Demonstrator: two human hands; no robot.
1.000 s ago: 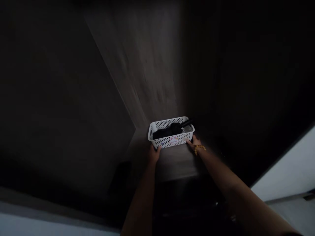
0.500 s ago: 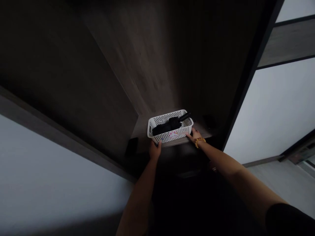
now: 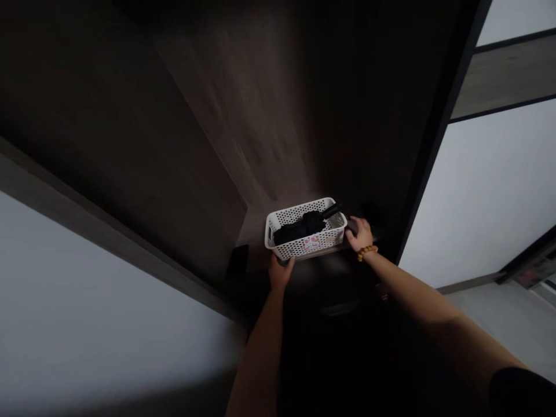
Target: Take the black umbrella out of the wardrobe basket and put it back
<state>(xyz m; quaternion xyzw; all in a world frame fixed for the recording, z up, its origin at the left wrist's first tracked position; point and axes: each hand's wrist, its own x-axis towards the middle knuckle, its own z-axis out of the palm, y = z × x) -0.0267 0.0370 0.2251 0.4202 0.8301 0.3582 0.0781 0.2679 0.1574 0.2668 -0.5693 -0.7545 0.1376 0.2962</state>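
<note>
A white basket (image 3: 295, 252) on a dark shelf (image 3: 254, 234)

The basket is made of plastic and has lots of little round holes in its sides. It sits on the shelf, far back in a dark wood cupboard (image 3: 243, 116). A folded black umbrella (image 3: 299, 230) lies inside it. The umbrella's straight black handle (image 3: 332, 211) pokes up past the rim at the back right corner. A small pink sticker (image 3: 311, 243) is on the front of the basket.

The left hand (image 3: 280, 273) is at the front edge of the basket, near the bottom. Its fingers are bent and touch the basket, but the edge hides the tips, so I cannot tell how tight they hold. The right hand (image 3: 358, 234) is at the right end of the basket. Its fingers are bent too and touch that end. I cannot tell if they grip it or just press on it.

A bracelet of orange beads (image 3: 367, 252) goes around the right wrist. A black sleeve (image 3: 516, 394) covers the top of the right arm. Past the cupboard, on the right, are pale door panels (image 3: 482, 191) and a bit of grey floor (image 3: 490, 324).
</note>
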